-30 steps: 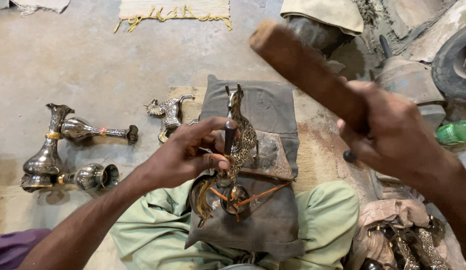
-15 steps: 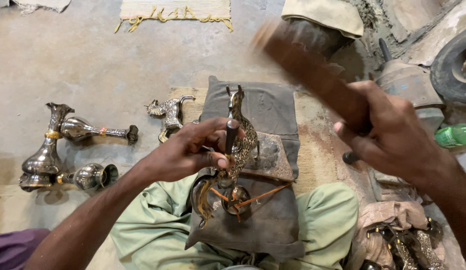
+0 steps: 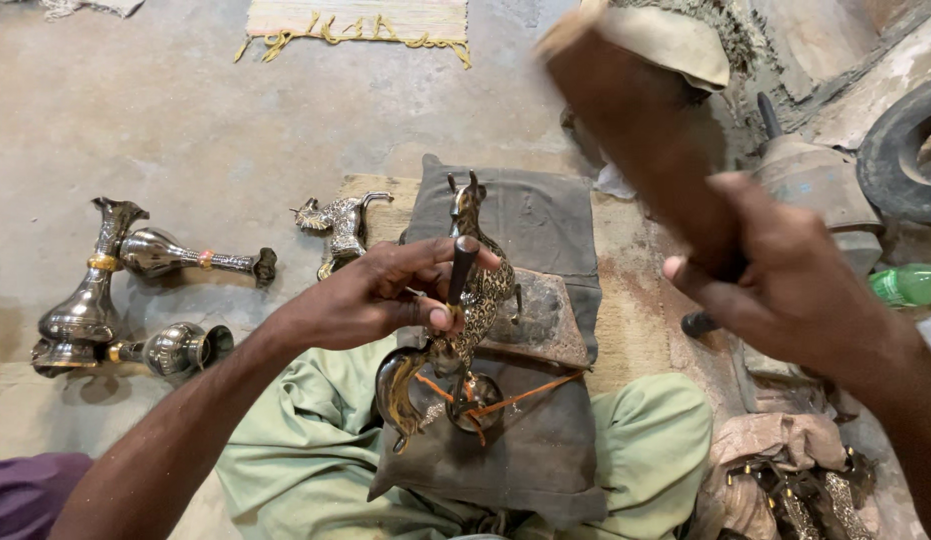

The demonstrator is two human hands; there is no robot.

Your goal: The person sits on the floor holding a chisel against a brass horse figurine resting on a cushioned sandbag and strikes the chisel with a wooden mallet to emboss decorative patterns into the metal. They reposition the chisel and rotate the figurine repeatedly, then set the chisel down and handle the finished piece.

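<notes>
1. While the left hand [image 3: 370, 300] is kept closed around a dark punch [image 3: 459, 272], its tip set on the brass bird figure [image 3: 463, 318] at frame centre, the right hand [image 3: 785, 275] is clamped on a wooden mallet [image 3: 640, 140].
2. Compared with a second ago, the mallet is blurred and shifted toward the upper right, so a stroke is judged under way.
3. The figure is rested on a grey cushion [image 3: 530, 215]; metal vases [image 3: 125, 285] are seen at left.

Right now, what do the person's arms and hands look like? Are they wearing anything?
Both arms are bare to the edge of the picture, with no sleeves in view. The left hand and right hand wear no gloves; no rings or watch show.
</notes>
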